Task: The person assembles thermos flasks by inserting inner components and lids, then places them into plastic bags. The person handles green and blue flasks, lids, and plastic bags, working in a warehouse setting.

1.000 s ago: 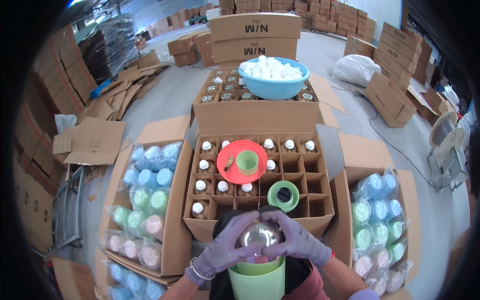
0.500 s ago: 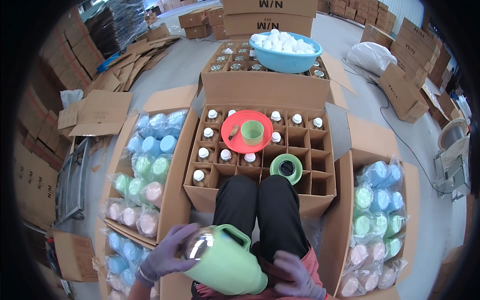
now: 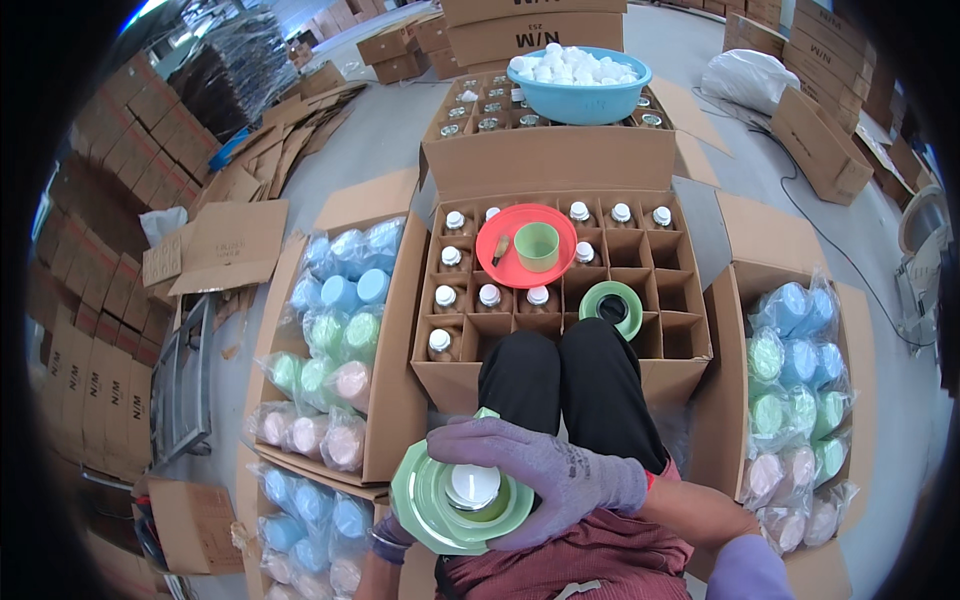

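Note:
A light green thermos jug (image 3: 418, 500) stands in front of my lap, its round end tipped up toward me. Inside that end sit a white cap (image 3: 474, 484) and a silvery ring. My right hand (image 3: 555, 475), in a purple glove, is wrapped across the top and right side of the jug. On its left side my left hand (image 3: 390, 533) holds it from below; most of those fingers are hidden behind the jug. Beyond my knees a green funnel-shaped part (image 3: 628, 325) with a black centre rests on the divided carton (image 3: 560, 380).
White-capped bottles (image 3: 444, 341) fill many carton cells. A red plate (image 3: 498, 226) there bears a green cup (image 3: 538, 246) and a brush (image 3: 500, 250). Bagged blue, green and pink pieces fill the side cartons (image 3: 395, 400) (image 3: 720, 400). Behind, a blue basin (image 3: 580, 102) holds white caps.
The jug has turned from lying sideways, silvery end left, to facing up with its capped end. My right hand has come from beside it onto its top. The view has shifted left.

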Tool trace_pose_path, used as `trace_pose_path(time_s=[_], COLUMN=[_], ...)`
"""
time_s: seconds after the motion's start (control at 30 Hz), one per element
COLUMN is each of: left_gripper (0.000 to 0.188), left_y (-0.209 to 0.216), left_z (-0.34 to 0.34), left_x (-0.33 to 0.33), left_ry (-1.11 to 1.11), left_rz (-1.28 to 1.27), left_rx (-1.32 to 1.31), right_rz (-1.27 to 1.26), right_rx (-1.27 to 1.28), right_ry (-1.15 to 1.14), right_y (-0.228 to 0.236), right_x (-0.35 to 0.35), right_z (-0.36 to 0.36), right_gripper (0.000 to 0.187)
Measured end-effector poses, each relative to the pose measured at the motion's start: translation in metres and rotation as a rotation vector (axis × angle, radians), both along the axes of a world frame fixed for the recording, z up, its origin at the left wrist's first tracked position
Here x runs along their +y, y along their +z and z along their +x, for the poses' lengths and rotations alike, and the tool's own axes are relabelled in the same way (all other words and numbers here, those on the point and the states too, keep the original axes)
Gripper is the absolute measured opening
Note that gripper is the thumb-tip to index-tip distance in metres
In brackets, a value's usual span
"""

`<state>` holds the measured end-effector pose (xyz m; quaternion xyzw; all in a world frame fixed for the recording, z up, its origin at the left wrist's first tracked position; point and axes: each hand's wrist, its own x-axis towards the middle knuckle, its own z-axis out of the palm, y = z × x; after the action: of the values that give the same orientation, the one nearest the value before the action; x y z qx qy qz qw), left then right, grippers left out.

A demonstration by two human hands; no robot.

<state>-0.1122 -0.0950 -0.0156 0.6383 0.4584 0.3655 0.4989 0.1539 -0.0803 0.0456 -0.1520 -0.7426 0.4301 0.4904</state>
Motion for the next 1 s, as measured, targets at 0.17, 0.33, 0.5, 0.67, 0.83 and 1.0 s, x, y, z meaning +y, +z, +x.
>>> trace_pose_path(time_s=[0.17,0.33,0.5,0.67,0.83,1.0], left_gripper=[0.059,0.059,0.058,0.054,0.041,0.047], left_y=[0.030,-0.019,-0.004,0.071,0.112,0.071], left_z=[0.057,0.060,0.063,0.033,0.133,0.173], left_x=[0.016,0.012,0.037,0.135,0.124,0.096], left_ry=[-0.080,0.081,0.028,-0.356,-0.948,-1.066], left_rz=[0.668,0.508,0.524,-0.053,0.310,0.291], left_rx=[0.440,0.271,0.307,0.204,0.728,0.922], right_rz=[0.025,0.014,0.028,0.133,-0.255,-0.208], right_rx=[-0.138,-0.212,-0.099,0.219,-0.252,-0.962], right_ry=[-0.292,-0.526,-0.623,-0.674,-0.508,-1.046], right_y=[0.026,0.033,0.027,-0.042,-0.090,-0.194], right_x=[0.008,0.003,-0.007,-0.037,-0.041,0.092], right_z=[0.017,0.018,0.026,0.036,0.149,0.196], right_gripper=[0.095,0.097,0.094,0.074,0.039,0.051])
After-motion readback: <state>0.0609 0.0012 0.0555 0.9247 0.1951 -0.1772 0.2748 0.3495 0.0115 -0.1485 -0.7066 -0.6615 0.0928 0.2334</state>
